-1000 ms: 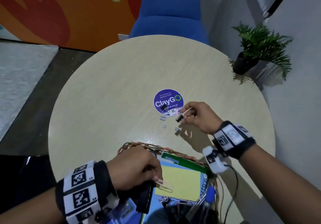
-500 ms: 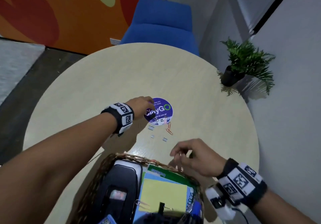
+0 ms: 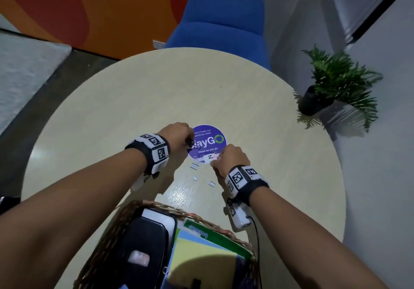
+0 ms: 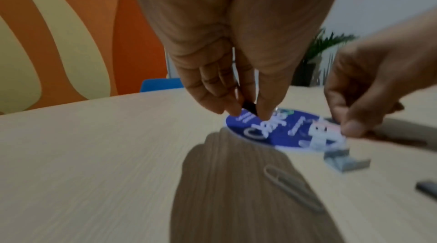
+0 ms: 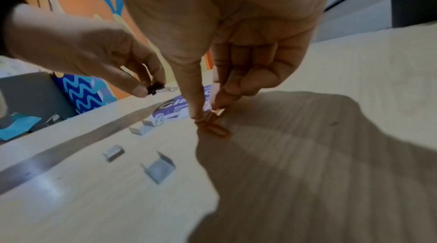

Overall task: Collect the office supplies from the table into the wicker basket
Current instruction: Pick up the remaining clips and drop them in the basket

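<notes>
Left hand (image 4: 227, 71) pinches black clip (image 4: 248, 106) above sticker (image 3: 209, 142). Right hand (image 5: 227, 64) pinches orange clip (image 5: 215, 128) on worktop (image 3: 134, 100). Advice: nip firmly, lift straight, carry to basket (image 3: 125, 212).

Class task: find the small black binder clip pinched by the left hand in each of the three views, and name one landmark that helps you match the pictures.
Head view: black binder clip at the left hand's fingertips, by the sticker's left edge.
Left wrist view: clip centre, between the fingertips.
Right wrist view: clip left of centre, in the left hand.
Shared landmark: the round purple sticker.
</notes>
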Demonstrator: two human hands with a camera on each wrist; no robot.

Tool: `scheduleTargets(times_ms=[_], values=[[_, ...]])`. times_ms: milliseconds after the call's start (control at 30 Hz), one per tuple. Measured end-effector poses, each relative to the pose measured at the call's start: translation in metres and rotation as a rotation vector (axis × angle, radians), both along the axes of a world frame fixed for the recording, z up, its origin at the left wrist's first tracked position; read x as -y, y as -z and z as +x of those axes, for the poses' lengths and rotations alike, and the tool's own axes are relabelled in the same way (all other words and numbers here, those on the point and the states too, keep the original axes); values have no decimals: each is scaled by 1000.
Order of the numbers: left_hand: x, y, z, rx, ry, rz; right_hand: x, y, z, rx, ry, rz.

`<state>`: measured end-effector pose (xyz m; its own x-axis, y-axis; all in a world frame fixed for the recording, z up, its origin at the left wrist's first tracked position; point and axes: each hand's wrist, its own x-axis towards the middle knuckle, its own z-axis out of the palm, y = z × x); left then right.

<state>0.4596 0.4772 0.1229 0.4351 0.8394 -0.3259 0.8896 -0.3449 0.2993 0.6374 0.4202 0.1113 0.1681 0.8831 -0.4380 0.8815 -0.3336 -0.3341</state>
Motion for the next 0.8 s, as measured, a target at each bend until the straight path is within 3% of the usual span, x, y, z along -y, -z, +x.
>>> scheduleTargets(times_ms=[200, 367, 467, 567, 800], values=[[43, -56, -21, 151, 1, 67, -4, -1, -1, -56, 59, -35], [122, -96, -24, 287, 116, -107, 1, -9, 4, -214, 93, -18], [169, -101, -21, 250, 282, -233, 15, -28, 17, -449, 146, 29], [201, -98, -19, 246, 413, -300, 38, -51, 35, -488, 22, 49], [201, -94, -32, 252, 411, -309, 109, -86, 53, -606, -153, -71]])
